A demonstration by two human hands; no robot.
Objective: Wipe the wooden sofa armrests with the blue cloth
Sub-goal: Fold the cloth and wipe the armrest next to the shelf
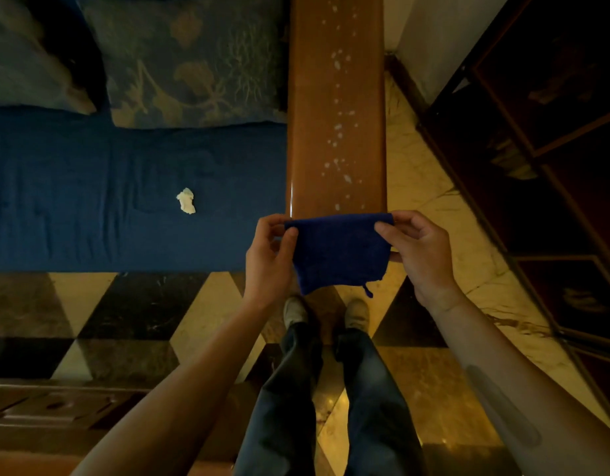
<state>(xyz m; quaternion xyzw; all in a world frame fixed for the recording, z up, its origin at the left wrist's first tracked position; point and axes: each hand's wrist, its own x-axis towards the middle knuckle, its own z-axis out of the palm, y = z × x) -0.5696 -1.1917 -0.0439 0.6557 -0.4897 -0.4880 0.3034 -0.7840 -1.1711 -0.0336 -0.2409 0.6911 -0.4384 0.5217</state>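
Observation:
A long wooden sofa armrest [310,108] runs away from me in the middle of the view, its top dotted with white specks [338,132]. At its near end I hold a folded blue cloth [341,252] spread flat between both hands. My left hand [267,259] pinches the cloth's upper left corner. My right hand [420,249] pinches its upper right corner. The cloth hangs in front of the armrest's near end, and a small loop dangles from its lower right corner.
The blue sofa seat [90,194] lies to the left with a crumpled white scrap [187,201] on it and patterned cushions [190,60] behind. A dark wooden cabinet [550,132] stands at the right. My feet stand on a checkered marble floor [142,307].

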